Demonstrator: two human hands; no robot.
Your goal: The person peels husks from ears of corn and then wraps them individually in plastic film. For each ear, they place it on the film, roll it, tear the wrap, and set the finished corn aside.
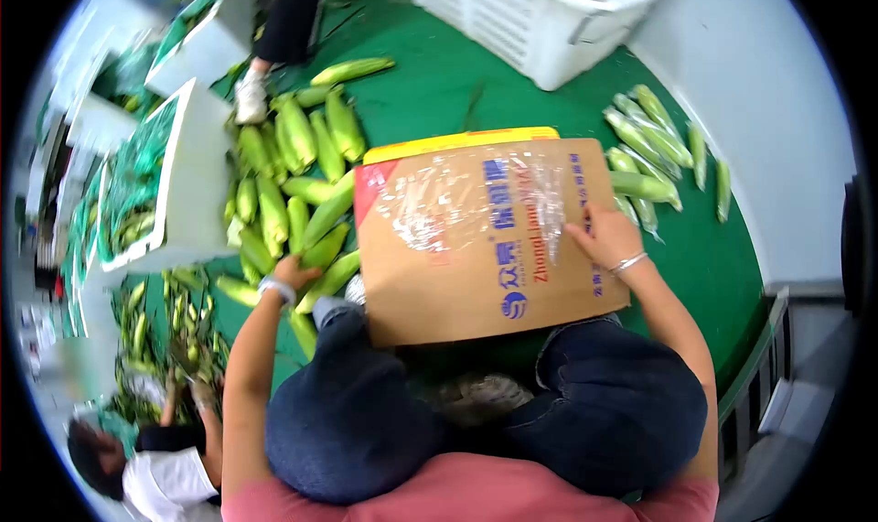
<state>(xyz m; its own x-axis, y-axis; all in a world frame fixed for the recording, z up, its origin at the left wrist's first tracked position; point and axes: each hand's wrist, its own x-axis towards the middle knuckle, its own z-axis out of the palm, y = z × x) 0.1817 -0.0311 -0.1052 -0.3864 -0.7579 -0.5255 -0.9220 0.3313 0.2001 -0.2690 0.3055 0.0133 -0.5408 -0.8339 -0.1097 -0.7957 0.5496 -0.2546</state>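
Note:
My left hand [294, 275] is at the near side of a pile of green-husked ears of corn [273, 206], its fingers curled on an ear of corn [331, 279] beside my left knee. The underside of that grip is hidden. A large cardboard sheet [448, 293], printed in blue and red and partly covered with shiny clear tape, lies across in front of my knees. On its right part rests my right hand [608, 234], fingers spread against the surface. An ear of corn [645, 187] pokes out beyond the sheet's right edge, just above that hand.
Plastic-wrapped corn [651, 138] lies on the green floor at the right, near the wall. A white crate [540, 28] stands at the back. White boxes [187, 183] with green netting line the left. Another person [169, 472] works at lower left; someone's shoe [251, 96] is beside the pile.

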